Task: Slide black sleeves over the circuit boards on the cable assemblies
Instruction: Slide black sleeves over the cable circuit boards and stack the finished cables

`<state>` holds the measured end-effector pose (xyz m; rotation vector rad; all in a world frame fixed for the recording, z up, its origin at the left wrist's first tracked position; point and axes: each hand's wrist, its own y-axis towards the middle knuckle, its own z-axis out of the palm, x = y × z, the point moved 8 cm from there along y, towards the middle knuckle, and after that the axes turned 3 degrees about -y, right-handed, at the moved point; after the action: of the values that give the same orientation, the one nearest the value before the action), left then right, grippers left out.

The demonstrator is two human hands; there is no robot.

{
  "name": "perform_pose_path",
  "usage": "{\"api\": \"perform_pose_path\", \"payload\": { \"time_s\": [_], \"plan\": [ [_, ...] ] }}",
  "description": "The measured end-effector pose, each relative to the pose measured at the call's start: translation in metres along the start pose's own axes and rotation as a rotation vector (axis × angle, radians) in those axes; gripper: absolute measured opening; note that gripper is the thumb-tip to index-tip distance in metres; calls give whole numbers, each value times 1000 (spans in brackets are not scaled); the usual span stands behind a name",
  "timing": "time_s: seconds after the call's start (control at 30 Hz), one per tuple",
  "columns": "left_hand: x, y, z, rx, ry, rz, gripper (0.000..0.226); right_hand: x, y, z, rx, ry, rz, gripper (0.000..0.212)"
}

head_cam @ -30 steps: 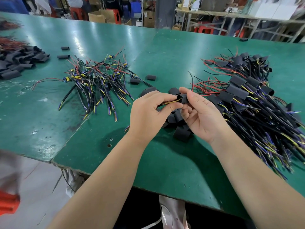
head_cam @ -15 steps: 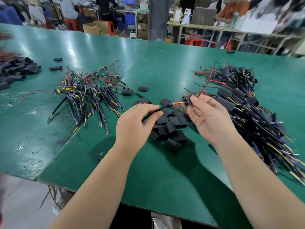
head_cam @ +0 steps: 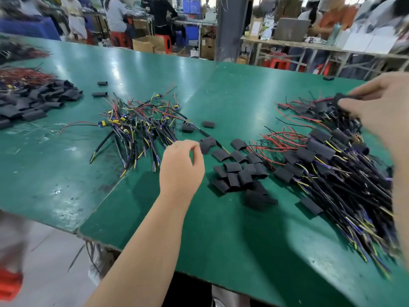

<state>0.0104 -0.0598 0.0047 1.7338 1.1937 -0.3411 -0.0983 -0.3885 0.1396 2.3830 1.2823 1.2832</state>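
The green table top [head_cam: 221, 89] is shining glossy and smooth, with pale scuffs dulling its left part. The loose black sleeves [head_cam: 238, 173] are looking matt, as is the sleeved cable assembly [head_cam: 339, 99]. The unsleeved cable assemblies [head_cam: 137, 127] are gleaming in smooth plastic wire insulation.

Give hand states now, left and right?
Left hand: loosely curled, holding nothing.
Right hand: pinching a sleeved cable.

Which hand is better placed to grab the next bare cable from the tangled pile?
Left. The left hand is empty and sits right beside the bare cable pile, while the right hand is far off, its fingers pinching a sleeved cable over the finished heap.
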Motion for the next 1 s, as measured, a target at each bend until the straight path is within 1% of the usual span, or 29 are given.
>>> {"api": "perform_pose_path", "payload": {
  "time_s": [0.03, 0.07, 0.13, 0.23, 0.3, 0.37, 0.43, 0.53, 0.63, 0.7, 0.73, 0.8, 0.87, 0.9, 1.0],
  "plan": [
    [10, 2, -1, 3, 76, -63, 19, -6, 5, 0, -12, -103, -5, 19],
    [20, 4, -2, 16, 164, -135, 25, -10, 6, 4, -13, -158, -14, 17],
    [36, 7, -5, 52, 332, -253, 33, -10, -1, 16, 10, -293, -52, 5],
    [44, 20, -12, 73, 529, -272, 32, -14, -17, 33, 47, -426, -65, 14],
    [54, 30, -17, 97, 614, -296, 35, -15, -26, 38, 54, -448, -42, 11],
    [70, 37, -19, 196, 666, -347, 38, -17, -30, 41, 62, -453, -4, 20],
    [83, 41, -18, 289, 732, -348, 36, -19, -34, 44, 59, -439, 9, 27],
    [84, 50, -20, 283, 801, -270, 25, -15, -41, 44, 24, -383, -17, 26],
    [78, 60, -23, 284, 814, -295, 13, -9, -47, 47, 3, -311, -54, 23],
    [77, 65, -25, 302, 729, -370, 8, -6, -52, 49, -16, -272, -74, 22],
    [76, 66, -26, 301, 633, -416, 11, -4, -55, 49, -26, -251, -84, 22],
    [71, 65, -29, 243, 316, -463, 12, 1, -62, 50, -51, -192, -129, 20],
    [61, 60, -33, 151, -24, -433, 8, 9, -72, 53, -64, -95, -205, 18],
    [58, 54, -35, 106, -186, -455, 8, 13, -77, 58, -45, -43, -230, 17],
    [54, 30, -35, 47, -617, -625, 24, 23, -93, 79, 87, 113, -238, 15]
  ]
}}
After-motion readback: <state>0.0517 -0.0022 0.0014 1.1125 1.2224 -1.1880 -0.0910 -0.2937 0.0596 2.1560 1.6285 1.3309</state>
